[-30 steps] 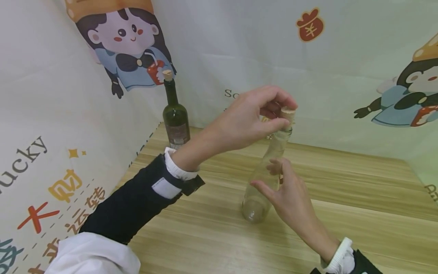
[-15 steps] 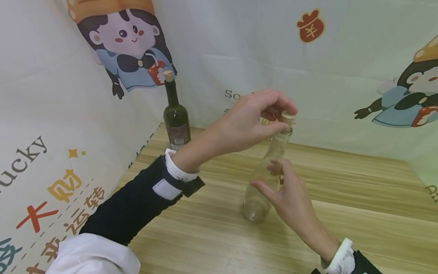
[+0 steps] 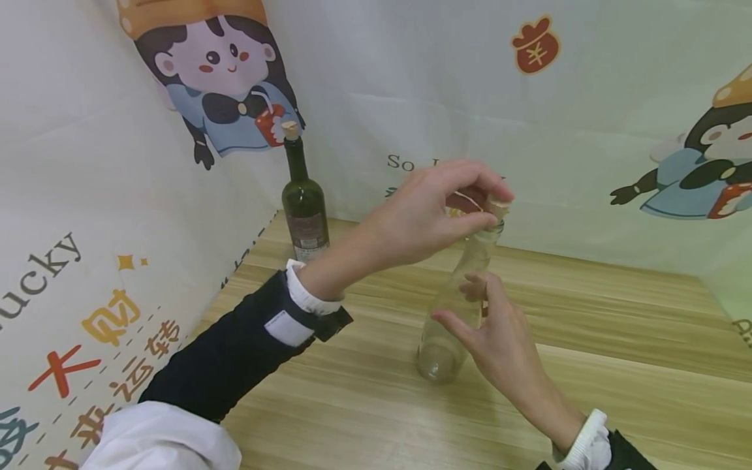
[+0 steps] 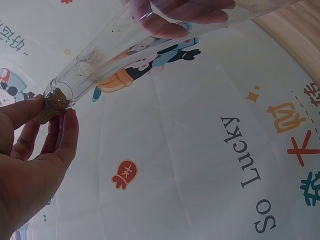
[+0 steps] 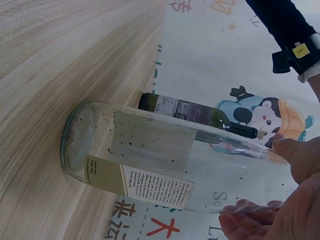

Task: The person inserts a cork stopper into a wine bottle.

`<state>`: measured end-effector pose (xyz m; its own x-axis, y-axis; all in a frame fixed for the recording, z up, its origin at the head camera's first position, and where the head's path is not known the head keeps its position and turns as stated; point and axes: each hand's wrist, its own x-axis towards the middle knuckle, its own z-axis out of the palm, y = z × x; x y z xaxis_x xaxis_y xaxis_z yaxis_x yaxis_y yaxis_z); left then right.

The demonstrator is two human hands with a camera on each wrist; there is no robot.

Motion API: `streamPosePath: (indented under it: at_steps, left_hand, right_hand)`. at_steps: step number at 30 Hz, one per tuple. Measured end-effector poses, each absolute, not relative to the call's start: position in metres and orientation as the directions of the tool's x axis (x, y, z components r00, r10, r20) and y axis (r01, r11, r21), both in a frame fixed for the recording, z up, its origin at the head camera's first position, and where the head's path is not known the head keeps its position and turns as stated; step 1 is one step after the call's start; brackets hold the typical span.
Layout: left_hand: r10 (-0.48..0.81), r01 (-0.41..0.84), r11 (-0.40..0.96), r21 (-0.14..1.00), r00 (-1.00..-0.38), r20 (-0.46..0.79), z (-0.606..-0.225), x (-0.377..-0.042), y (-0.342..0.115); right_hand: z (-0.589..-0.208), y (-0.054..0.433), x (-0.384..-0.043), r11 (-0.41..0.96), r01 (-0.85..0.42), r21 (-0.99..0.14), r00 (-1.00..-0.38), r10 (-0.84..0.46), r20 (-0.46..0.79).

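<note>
A clear glass bottle (image 3: 449,320) stands on the wooden table, its printed label (image 5: 155,186) showing in the right wrist view. My right hand (image 3: 508,339) grips the bottle around its middle, thumb on the near side and fingers behind the glass. At the bottle's mouth, my left hand (image 3: 440,209) pinches a cork (image 4: 56,102) between thumb and fingers. Part of the cork sits inside the neck, as the left wrist view shows; its outer end (image 3: 499,207) stands above the rim, partly covered by the fingers.
A dark green wine bottle (image 3: 304,215) with a cork in its top stands at the table's back left, beyond the left forearm. Printed cloth (image 3: 376,78) hangs along the back and left of the wooden table (image 3: 329,405).
My left hand has come down a little with the cork, which now stands lower at the bottle's mouth. The right hand and the clear bottle have kept their place.
</note>
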<state>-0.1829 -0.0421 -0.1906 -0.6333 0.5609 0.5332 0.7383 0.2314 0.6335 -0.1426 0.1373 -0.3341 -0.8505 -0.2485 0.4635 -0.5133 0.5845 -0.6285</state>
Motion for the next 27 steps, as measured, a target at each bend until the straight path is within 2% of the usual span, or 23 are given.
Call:
streamPosePath:
  at_steps: [9,18,27]
  left_hand:
    - [0.532,0.746,0.167,0.644,-0.619,0.578,-0.197,-0.185,-0.041]
    - [0.51,0.715,0.135,0.686,-0.644,0.571,-0.201,-0.186,-0.04]
    - [0.51,0.752,0.128,0.646,-0.609,0.607,-0.205,-0.186,-0.04]
  right_hand:
    - [-0.334,0.138,-0.142,0.579,-0.52,-0.628,-0.848,-0.259,0.463]
    - [-0.333,0.139,-0.143,0.58,-0.523,-0.625,-0.845,-0.255,0.471]
    - [-0.335,0.139,-0.143,0.585,-0.536,-0.609,-0.835,-0.258,0.487]
